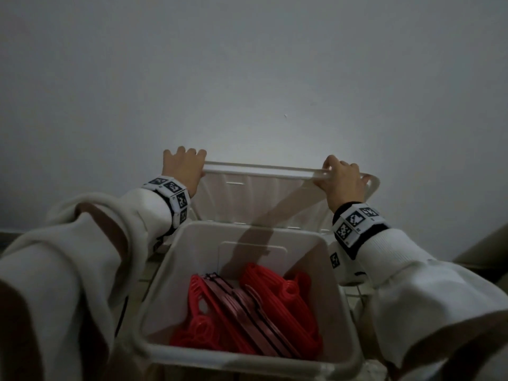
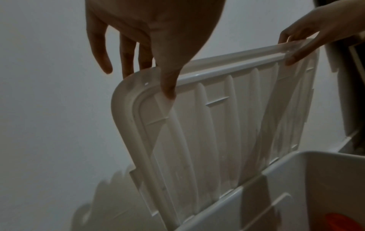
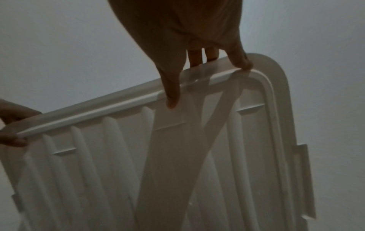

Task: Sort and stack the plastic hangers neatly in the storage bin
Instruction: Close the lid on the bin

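Note:
A white storage bin (image 1: 154,350) stands open below me, its wall also in the left wrist view (image 2: 296,179). Inside lie bright red hangers (image 1: 277,284) and a row of dark red hangers (image 1: 247,312), stacked on a slant. The bin's ribbed white lid (image 1: 261,188) stands upright behind the bin. My left hand (image 1: 182,167) pinches the lid's top edge near its left corner, thumb on the ribbed inner face (image 2: 217,125). My right hand (image 1: 342,180) pinches the same edge near the right corner, thumb in front and fingers behind (image 3: 185,81).
A plain grey wall (image 1: 247,78) rises close behind the lid. Dark floor shows at the far left (image 1: 11,237). A beige object (image 1: 483,251) sits at the right edge. The room is dim, and my arms cast shadows into the bin.

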The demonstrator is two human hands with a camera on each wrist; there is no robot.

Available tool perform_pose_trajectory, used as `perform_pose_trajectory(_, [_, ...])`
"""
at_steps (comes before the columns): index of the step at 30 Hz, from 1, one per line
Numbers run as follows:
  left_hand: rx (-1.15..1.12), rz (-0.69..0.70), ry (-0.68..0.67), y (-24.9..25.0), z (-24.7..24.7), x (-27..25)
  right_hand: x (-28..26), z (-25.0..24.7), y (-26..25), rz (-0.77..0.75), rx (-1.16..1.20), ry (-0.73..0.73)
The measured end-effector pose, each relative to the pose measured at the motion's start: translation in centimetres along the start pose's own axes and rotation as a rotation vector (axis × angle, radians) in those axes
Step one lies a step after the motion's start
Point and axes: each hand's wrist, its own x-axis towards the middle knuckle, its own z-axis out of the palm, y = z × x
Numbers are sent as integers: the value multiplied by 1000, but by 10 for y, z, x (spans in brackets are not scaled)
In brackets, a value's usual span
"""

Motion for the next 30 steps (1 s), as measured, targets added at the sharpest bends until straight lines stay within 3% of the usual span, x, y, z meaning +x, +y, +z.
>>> perform_pose_trajectory(4, [43, 30, 21, -11, -23, -34, -35, -18, -3, 15, -26, -33])
perform_pose_trajectory(9, [111, 93, -23, -18, -31, -82, -79, -31, -6, 63, -238, -173])
perform_pose_trajectory(11, [129, 139, -103, -19, -32, -103, -95, -30, -5, 11, -348, -226])
perform_pose_trajectory(14, [157, 228, -296, -17, -22, -133, -120, -22, -3, -74, -516, -429])
perform_pose_trajectory(17, [191, 298, -458, -12, 1, -156, -144, -6, -1, -172, -632, -638])
perform_pose_trajectory(21, [244, 350, -655, -1, 38, -176, -173, 19, 4, -302, -738, -798])
perform_pose_trajectory(24, [273, 358, -721, 7, 66, -191, -191, 38, 11, -387, -779, -865])
perform_pose_trajectory(30, [348, 386, -857, 16, 97, -199, -211, 57, 17, -417, -748, -1028])
